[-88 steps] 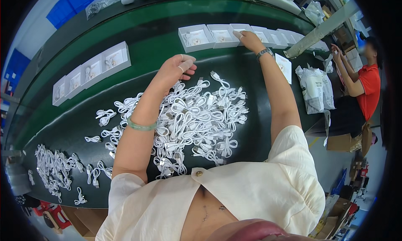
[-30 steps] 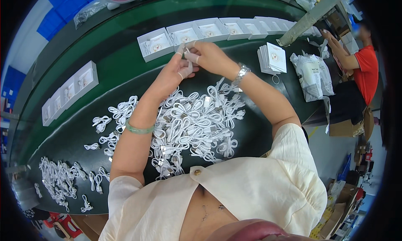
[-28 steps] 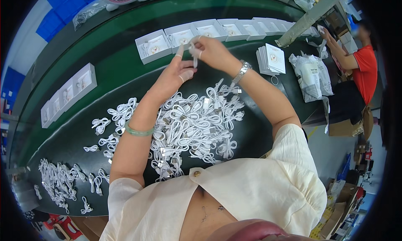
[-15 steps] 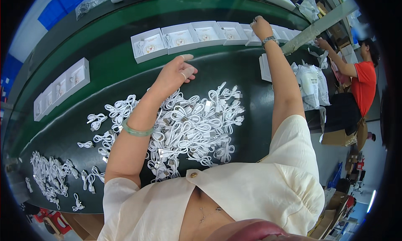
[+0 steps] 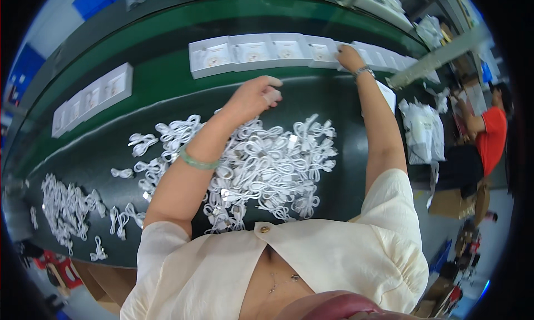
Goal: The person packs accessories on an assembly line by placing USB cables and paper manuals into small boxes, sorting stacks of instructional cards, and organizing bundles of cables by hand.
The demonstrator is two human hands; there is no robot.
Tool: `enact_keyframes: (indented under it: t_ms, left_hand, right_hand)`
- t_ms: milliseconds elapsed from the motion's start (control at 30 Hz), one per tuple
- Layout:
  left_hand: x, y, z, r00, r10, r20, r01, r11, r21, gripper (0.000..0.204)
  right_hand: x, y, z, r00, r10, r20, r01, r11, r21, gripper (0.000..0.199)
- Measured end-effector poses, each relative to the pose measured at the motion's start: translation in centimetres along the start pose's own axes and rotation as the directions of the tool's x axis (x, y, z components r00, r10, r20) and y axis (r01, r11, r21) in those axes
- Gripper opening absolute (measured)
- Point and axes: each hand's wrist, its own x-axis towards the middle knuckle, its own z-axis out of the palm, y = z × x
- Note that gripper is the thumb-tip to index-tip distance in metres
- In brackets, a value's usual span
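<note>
My left hand (image 5: 255,99) hovers above the far edge of a pile of coiled white cables (image 5: 272,167). Its fingers are loosely bent and a little apart, the tips covered in white, and nothing shows between them. Further right, my right hand (image 5: 349,59) reaches into a row of open white boxes (image 5: 211,72), its fingers bent down and pressed together. Whatever those fingers hold, if anything, is hidden. The nearer boxes contain a card with a round print, and white cable shows at the left of some.
A shorter row of white boxes (image 5: 94,99) stands at the left, above another cable heap (image 5: 69,208). To the right lie a white box piece (image 5: 386,96) under my forearm and a white plastic bag (image 5: 421,132). A slanted post (image 5: 439,57) rises near a co-worker in red (image 5: 493,136).
The whole view has shifted, so the bench and boxes appear further right. My right hand has come lower into the box row. My left hand stays over the cable pile.
</note>
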Motion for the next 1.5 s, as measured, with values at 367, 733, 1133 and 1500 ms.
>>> enact_keyframes:
  t_ms: [367, 733, 1133, 1500]
  left_hand:
    - [0.1, -1.4, -0.2, 0.998, 0.055, 0.035, -0.055, 0.998, 0.022, 0.026]
    - [0.1, -1.2, 0.0, 0.998, 0.057, 0.037, -0.058, 0.998, 0.025, 0.024]
    - [-1.5, 1.3, 0.9, 0.975, 0.084, 0.204, -0.162, 0.9, 0.404, 0.045]
    - [-1.0, 0.5, 0.8, 0.854, 0.196, 0.482, -0.403, 0.835, 0.375, 0.02]
  right_hand:
    - [0.0, -13.3, 1.2, 0.997, -0.072, 0.027, 0.047, 0.849, 0.526, 0.027]
    - [-0.1, -21.3, 1.0, 0.949, -0.316, -0.016, 0.277, 0.807, 0.522, 0.034]
    - [0.0, -7.3, -3.9, 0.959, 0.031, -0.283, 0.039, 0.97, 0.239, 0.042]
    - [0.4, 9.9, -3.6, 0.909, 0.409, 0.081, -0.409, 0.912, -0.017, 0.06]
